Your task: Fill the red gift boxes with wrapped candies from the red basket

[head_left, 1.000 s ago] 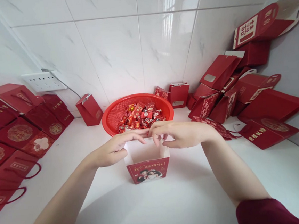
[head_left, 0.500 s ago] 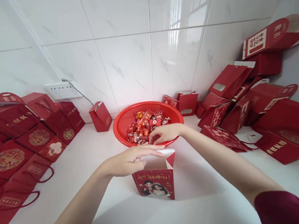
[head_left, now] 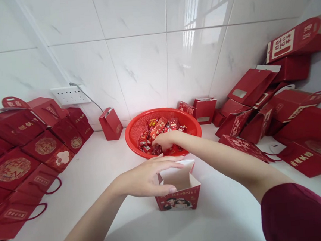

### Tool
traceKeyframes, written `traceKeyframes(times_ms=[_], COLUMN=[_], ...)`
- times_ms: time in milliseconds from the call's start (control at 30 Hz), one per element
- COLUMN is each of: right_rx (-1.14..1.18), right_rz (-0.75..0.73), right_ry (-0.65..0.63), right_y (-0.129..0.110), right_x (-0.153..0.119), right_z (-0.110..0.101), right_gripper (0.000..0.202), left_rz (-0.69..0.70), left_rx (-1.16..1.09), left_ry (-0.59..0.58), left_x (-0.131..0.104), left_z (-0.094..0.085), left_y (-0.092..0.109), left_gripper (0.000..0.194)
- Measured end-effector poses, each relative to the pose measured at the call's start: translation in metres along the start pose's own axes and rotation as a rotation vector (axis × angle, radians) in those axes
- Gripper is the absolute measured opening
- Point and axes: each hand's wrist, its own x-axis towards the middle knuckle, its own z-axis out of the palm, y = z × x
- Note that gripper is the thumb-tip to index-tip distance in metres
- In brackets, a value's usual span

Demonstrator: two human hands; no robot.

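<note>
A red paper gift box point(head_left: 181, 201) with a cartoon couple on its front stands with its top open and its pale inside showing. My left hand point(head_left: 147, 178) spans its left side, thumb along the front rim and fingers over the back rim. Behind the box is a red plastic basket point(head_left: 134, 128) holding wrapped candies point(head_left: 161, 125). My right hand point(head_left: 166, 140) is down among the candies, its fingertips mostly hidden, so what they hold does not show.
Stacked red gift boxes point(head_left: 13, 169) fill the left side. More boxes point(head_left: 301, 123) are piled at the right. A small red box point(head_left: 110, 124) stands left of the basket, near a white power strip point(head_left: 70, 95) and tiled wall point(head_left: 142, 73).
My right hand has moved left and deeper into the candies. My left thumb has come forward onto the front rim, and more of the box's inside shows. The whole view has shifted slightly.
</note>
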Motion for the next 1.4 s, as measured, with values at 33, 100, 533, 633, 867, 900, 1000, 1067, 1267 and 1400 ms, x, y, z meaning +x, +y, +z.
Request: traceKeyframes(times_ms=[33,100,533,633,867,900,1000,1067,1267,1400], right_rx=[0.026,0.095,0.746,0.585,0.775,0.782,0.69,0.659,0.939,1.02], right_rz=[-0.001,-0.018,-0.09,-0.111,-0.264,-0.287,-0.333,-0.342,-0.334,-0.309], right_ry=[0.011,0.066,0.584,0.68,0.724,0.668,0.463,0.397,0.145,0.119], right_y=[0.005,0.016,0.04,0.038,0.0,-0.008,-0.025,-0.03,-0.015,-0.007], right_x=[-0.007,-0.026,-0.097,-0.099,-0.141,-0.148,-0.162,-0.165,-0.157,-0.155], right_z=[-0.005,-0.015,0.01,0.004,-0.013,-0.014,-0.018,-0.019,-0.015,-0.013], right_gripper=[0.035,0.019,0.03,0.021,0.022,0.021,0.021,0.027,0.028,0.035], left_rz=[0.012,0.029,0.057,0.051,0.069,0.064,0.067,0.077,0.076,0.102], left_rx=[-0.004,-0.011,-0.007,-0.021,-0.083,-0.084,-0.088,-0.101,-0.103,-0.09], left_ry=[0.001,-0.001,0.092,0.078,0.079,0.073,0.06,0.061,0.065,0.068], left_x=[0.0,0.001,0.012,0.013,0.015,0.015,0.016,0.016,0.015,0.015], left_z=[0.0,0.0,0.005,0.003,0.003,0.003,0.003,0.003,0.005,0.005], left_y=[-0.001,-0.004,-0.017,-0.016,-0.017,-0.017,-0.016,-0.016,-0.022,-0.025], left_gripper=[0.06,0.06,0.063,0.063,0.066,0.066,0.066,0.066,0.066,0.068])
